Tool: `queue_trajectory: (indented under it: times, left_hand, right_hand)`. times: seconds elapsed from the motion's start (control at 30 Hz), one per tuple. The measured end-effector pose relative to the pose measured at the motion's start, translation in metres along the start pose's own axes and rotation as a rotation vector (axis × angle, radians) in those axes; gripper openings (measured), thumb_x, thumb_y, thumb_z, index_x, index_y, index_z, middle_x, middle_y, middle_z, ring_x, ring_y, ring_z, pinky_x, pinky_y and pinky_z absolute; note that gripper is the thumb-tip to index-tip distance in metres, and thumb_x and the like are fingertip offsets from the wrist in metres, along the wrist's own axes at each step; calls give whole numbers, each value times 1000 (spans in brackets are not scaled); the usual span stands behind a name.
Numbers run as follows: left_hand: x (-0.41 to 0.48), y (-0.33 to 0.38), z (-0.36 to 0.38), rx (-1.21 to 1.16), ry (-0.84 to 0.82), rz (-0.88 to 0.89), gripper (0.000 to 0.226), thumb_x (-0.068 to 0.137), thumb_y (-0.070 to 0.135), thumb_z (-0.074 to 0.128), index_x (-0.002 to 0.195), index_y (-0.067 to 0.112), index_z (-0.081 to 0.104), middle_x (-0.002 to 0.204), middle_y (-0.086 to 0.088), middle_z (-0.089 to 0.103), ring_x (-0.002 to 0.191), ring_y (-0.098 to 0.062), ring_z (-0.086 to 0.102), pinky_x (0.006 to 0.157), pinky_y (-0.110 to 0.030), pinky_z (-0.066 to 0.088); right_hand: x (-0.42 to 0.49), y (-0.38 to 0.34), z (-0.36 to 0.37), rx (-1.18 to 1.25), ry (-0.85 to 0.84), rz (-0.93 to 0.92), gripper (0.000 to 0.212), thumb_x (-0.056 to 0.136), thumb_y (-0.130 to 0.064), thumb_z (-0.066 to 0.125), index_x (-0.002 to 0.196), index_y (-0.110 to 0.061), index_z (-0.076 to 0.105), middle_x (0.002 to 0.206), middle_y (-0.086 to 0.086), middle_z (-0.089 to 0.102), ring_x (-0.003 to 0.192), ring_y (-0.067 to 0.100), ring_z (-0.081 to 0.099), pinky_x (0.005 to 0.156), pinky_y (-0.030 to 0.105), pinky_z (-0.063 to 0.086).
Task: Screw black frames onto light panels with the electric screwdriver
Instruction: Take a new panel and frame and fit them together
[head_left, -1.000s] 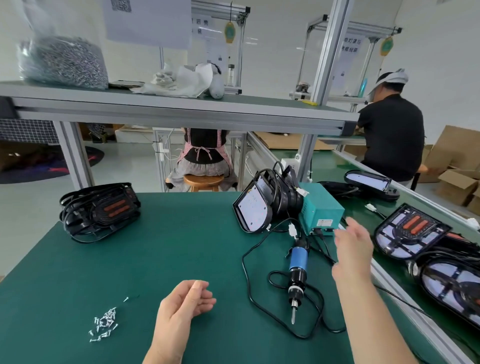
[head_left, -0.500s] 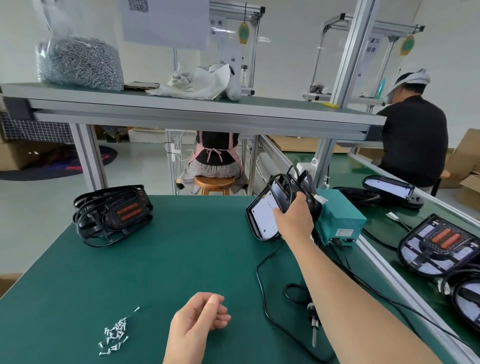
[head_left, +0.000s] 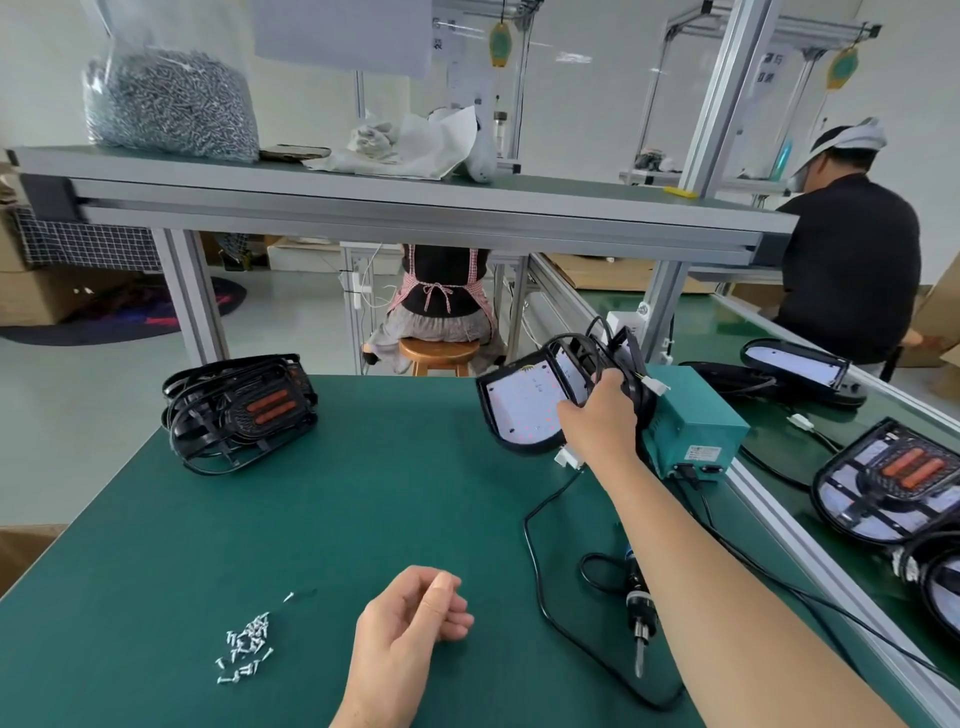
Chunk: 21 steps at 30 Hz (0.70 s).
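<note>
One electric screwdriver (head_left: 638, 608), one teal power box (head_left: 693, 421), one bag of screws (head_left: 166, 98), one stack of black frames (head_left: 239, 410). Leaning light panels (head_left: 524, 410) — at least two. Also loose screws (head_left: 244, 647) — too many to count.

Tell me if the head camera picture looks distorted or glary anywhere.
Head view: wide-lens distortion slants the shelf and tilts the post; light is soft and even, shadows faint; no glare on the light panel the right hand grips.
</note>
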<state>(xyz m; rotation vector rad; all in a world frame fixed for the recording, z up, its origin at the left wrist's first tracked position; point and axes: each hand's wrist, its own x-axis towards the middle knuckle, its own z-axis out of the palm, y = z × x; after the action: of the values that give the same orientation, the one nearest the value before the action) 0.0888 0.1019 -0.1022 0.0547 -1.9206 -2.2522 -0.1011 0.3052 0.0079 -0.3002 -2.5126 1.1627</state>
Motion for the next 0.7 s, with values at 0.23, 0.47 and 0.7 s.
queue_trajectory:
  times: [0.23,0.47,0.7]
  left_hand:
    - [-1,4,2,-106,99,52,44,84,50,60,108,13,67,95,-15,69,91,-32,71,78,-38,58]
    - [-3,11,1,-224,130,-26,48,91,59,61,111,15,61,101,-23,70,90,-35,72,76,-44,59]
    - [-10,26,-5,-395,129,-174,72,87,62,51,132,5,57,132,-12,66,123,-31,61,111,-58,40]
  right_hand:
    - [-88,-15,-3,764,-163,284,61,89,-2,63,141,-19,36,112,9,61,62,20,65,47,26,52]
    - [-196,5,16,1065,-224,484,50,92,3,60,132,-23,46,93,15,62,61,18,62,49,28,52]
    - [-245,36,22,633,-251,308,47,93,-13,64,129,-38,45,83,6,62,72,10,59,71,25,49]
